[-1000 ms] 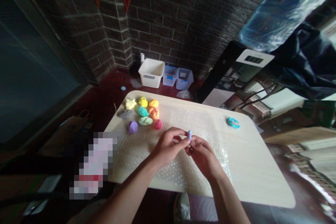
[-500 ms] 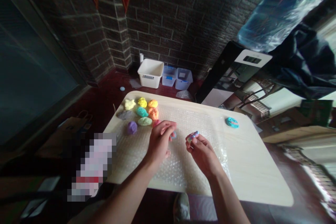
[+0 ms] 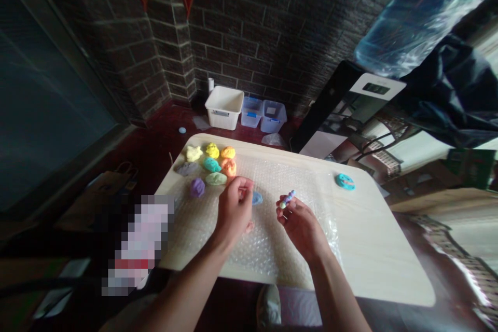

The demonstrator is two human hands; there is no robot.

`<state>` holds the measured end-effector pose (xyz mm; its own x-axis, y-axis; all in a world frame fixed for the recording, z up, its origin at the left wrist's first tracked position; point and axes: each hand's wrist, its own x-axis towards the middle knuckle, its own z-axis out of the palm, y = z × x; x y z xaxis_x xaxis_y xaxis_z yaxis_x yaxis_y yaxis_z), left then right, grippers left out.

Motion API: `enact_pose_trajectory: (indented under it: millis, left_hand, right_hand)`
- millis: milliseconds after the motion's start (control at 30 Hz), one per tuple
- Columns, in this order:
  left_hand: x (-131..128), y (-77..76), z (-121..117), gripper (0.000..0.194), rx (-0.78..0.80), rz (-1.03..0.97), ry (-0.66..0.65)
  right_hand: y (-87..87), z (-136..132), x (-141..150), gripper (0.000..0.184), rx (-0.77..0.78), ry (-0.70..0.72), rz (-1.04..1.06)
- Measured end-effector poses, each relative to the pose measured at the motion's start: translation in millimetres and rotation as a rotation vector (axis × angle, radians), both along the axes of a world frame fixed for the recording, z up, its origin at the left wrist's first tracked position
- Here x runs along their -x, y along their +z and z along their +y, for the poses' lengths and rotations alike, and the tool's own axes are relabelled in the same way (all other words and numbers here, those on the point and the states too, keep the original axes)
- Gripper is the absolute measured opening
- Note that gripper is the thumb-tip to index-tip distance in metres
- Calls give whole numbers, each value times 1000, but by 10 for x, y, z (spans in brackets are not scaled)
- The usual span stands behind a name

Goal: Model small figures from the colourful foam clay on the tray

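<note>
My right hand point(image 3: 299, 220) pinches a small multicoloured clay piece point(image 3: 288, 198) above the bubble wrap point(image 3: 272, 176). My left hand point(image 3: 233, 205) is curled, knuckles up, its fingertips beside a small blue clay lump point(image 3: 257, 197) on the wrap; whether it holds anything is hidden. A pink bit of clay point(image 3: 249, 226) lies just under that hand. Several clay lumps sit at the table's far left: purple point(image 3: 197, 187), green point(image 3: 216, 178), teal point(image 3: 211, 164), orange point(image 3: 229, 167), yellow point(image 3: 212, 150), grey point(image 3: 187, 168).
The light wooden table point(image 3: 373, 249) carries a turquoise clay disc point(image 3: 345, 181) at the far right. On the red floor behind stand a white bin point(image 3: 224, 108) and two clear boxes point(image 3: 262, 114). A dark brick wall rises at the back. A blurred-out object point(image 3: 136, 244) is at the left.
My hands have parted: the left moved left and down toward the clay lumps and the blue lump now lies beside it, while the right kept the small multicoloured piece.
</note>
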<state>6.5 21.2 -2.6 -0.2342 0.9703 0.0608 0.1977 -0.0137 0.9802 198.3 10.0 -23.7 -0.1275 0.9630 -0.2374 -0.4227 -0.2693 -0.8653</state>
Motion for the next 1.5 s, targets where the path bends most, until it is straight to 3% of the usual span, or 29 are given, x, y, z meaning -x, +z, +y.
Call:
enact_pose_trajectory:
  millis: [100,200,433,600,933,1200,1367,1500]
  left_hand:
    - [-36,-21,-65,24,-163,425,-159]
    - [-74,-95,-110,33,-204,655,-242]
    - [-39,-392,-72,45,-187,715,-211]
    - [-53,-362,-52,36,-211,730,-173]
    - [-114,-148,-44,31,-146,423,-222]
    - [-117,-117,-33,18,-33,126,-264]
    - [-124,-73,7,36,131,-348,-223]
    - [-97,52,24,50,210,-426,-218]
  right_hand:
    - [11,-1,-3,25,-4,-4,-3]
    - [10,-1,-1,23,13,-37,25]
    - [12,10,0,22,28,-76,40]
    - [-19,22,-33,24,16,-71,9]
    - [-70,53,-62,23,43,-102,36]
    - [-79,53,-41,22,46,-157,23]
    - [-131,69,-38,24,43,-201,6]
    - [-131,62,-24,23,43,-209,-4]
